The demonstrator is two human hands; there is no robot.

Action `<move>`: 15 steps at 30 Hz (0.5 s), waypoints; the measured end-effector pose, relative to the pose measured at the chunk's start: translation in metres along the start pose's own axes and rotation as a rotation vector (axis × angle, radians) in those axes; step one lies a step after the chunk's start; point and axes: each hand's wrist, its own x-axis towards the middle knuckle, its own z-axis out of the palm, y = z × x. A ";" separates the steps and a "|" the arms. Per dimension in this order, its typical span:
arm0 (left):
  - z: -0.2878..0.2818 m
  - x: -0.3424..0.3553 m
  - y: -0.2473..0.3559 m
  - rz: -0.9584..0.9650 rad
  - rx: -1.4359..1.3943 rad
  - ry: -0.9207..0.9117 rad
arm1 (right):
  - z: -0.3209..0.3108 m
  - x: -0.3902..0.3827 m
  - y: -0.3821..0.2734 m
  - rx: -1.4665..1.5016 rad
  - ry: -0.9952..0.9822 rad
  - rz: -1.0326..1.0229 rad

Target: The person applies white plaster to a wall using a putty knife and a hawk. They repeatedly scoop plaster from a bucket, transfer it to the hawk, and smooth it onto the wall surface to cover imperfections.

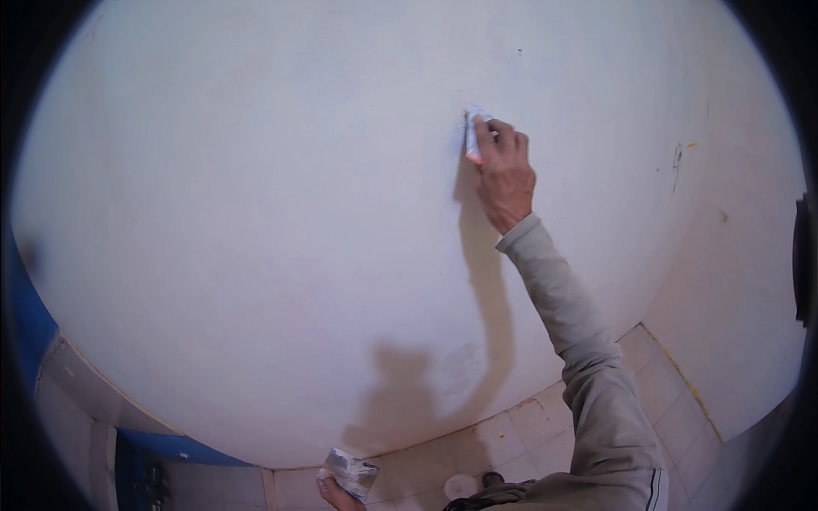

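Observation:
My right hand (508, 177) reaches up to the pale wall (281, 213), its fingers closed round a flat scraper (471, 140). The scraper looks smeared whitish, with a reddish lower corner, and one edge lies against the wall. Low in the view, my left hand (339, 496) grips a flat, shiny metal plate (352, 471) with whitish smears on its face. Most of the left hand's fingers are hidden by the plate and the lower edge of the picture.
Light floor tiles (545, 430) meet the wall's foot. A small round white object (460, 487) lies on them. Another wall (724, 315) stands to the right, with a dark object (801, 260) at the rim. Blue surfaces (183, 446) border the lower left. Small marks (678, 162) dot the wall.

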 end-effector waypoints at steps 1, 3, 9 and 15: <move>0.002 0.000 0.001 0.001 -0.012 0.000 | 0.003 -0.002 -0.007 -0.011 0.006 -0.012; 0.006 -0.002 0.002 -0.025 0.018 0.004 | 0.005 -0.027 -0.011 -0.008 -0.053 -0.126; 0.004 -0.003 0.004 0.000 0.012 -0.041 | -0.020 -0.051 0.014 0.002 -0.084 -0.297; 0.008 0.000 0.007 -0.017 -0.002 -0.008 | -0.005 0.007 0.056 -0.050 0.014 -0.559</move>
